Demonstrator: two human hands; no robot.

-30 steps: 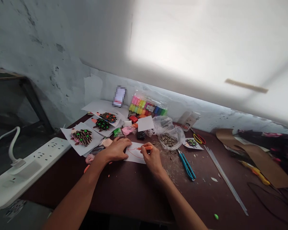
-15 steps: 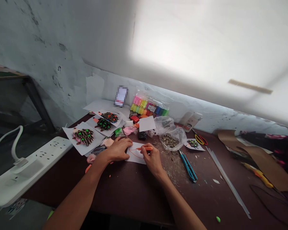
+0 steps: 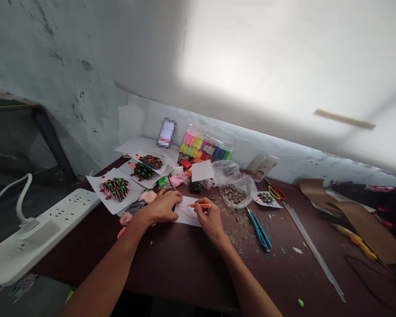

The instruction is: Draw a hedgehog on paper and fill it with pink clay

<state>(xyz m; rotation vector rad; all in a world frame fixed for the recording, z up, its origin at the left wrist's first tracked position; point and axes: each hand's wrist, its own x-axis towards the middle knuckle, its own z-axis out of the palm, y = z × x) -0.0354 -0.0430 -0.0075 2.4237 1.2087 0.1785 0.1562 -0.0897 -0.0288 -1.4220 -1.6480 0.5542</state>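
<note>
White paper (image 3: 185, 215), bearing an orange line, lies at the centre of the frame, its left edge under the loosely spread fingers of the left hand (image 3: 165, 206), while the right hand (image 3: 211, 219) pinches an orange pen (image 3: 203, 205) over its right side. Brown tabletop (image 3: 181, 259) gives room from the paper's near edge toward the bottom of the frame; upper centre, a coloured pack's label (image 3: 207, 149) seems too small to read.
</note>
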